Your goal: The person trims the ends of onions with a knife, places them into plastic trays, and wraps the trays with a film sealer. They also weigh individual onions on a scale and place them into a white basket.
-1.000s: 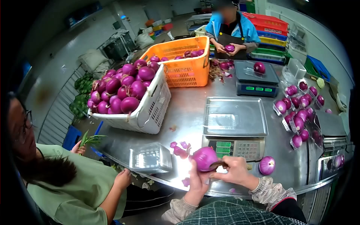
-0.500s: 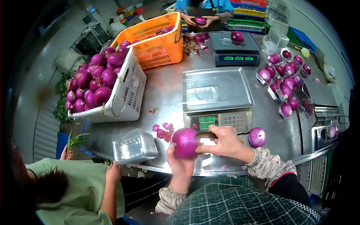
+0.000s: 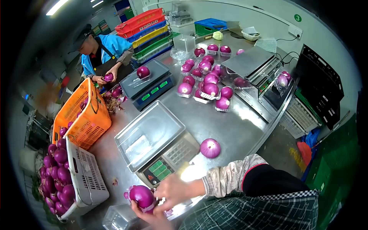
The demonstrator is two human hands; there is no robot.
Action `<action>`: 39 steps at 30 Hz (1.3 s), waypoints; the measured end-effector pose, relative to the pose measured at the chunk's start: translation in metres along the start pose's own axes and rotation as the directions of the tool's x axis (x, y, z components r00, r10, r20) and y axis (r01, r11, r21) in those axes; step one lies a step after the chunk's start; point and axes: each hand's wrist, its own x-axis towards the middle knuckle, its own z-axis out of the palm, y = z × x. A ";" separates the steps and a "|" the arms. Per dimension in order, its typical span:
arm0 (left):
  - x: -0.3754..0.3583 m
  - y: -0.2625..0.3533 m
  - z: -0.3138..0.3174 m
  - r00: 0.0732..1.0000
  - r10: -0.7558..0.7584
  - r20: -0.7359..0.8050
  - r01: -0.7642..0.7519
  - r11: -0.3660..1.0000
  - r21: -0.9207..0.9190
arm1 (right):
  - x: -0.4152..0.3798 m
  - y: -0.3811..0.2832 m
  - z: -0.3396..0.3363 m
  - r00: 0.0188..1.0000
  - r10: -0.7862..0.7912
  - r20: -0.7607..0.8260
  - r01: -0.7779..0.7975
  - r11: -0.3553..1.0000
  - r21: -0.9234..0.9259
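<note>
My left hand is closed round a peeled red onion near the front edge of the metal table, beside the scale. My right hand, blurred by motion, is closed against the right side of that onion. The small knife seen in it half a second ago is mostly hidden behind my fingers now. Just beyond my hands stands a scale with a clear tray on its plate. Another red onion rests on the table to the scale's right.
A white crate heaped with red onions and an orange crate line the left. A clear box lies at the near edge. Packed onions and a wrapping machine are at right. A co-worker handles an onion beyond a second scale.
My view has swung right and up, so the table appears turned. The onion and both hands now appear lower and further left. The person in green has left the view.
</note>
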 end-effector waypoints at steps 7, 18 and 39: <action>0.054 -0.019 -0.053 0.998 -0.015 0.055 0.031 0.955 -0.294 | -0.003 -0.002 -0.035 0.809 0.130 0.573 -0.198 0.979 0.057; 0.014 -0.020 -0.041 0.958 -0.115 0.263 0.154 0.979 -0.132 | 0.021 0.018 -0.039 0.964 0.117 0.241 -0.092 0.989 -0.113; 0.008 -0.014 -0.027 0.997 0.040 -0.068 -0.044 0.997 -0.066 | 0.020 -0.008 -0.027 0.926 -0.181 0.331 0.216 0.974 -0.071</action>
